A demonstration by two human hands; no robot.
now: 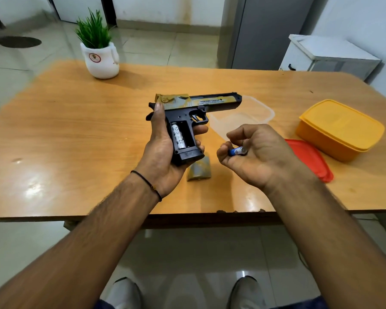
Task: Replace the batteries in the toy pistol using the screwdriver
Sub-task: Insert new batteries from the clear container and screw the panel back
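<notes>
My left hand [159, 150] grips the black and gold toy pistol [210, 103] by its handle, barrel pointing right, above the wooden table [76, 134]. The grip's battery bay is uncovered: one white battery [178, 137] sits in the left slot and the right slot is bare. My right hand [254, 152] pinches a blue and silver battery [237, 150] between thumb and fingers, just right of the pistol's grip. The gold grip cover [200, 171] lies on the table below the pistol. No screwdriver is in sight.
A clear plastic box [254, 112] stands behind the pistol. At the right are a yellow lidded box [339, 128] and a red lid [310, 159]. A potted plant in a white pot [101, 61] stands at the table's far left. The table's front edge is near my forearms.
</notes>
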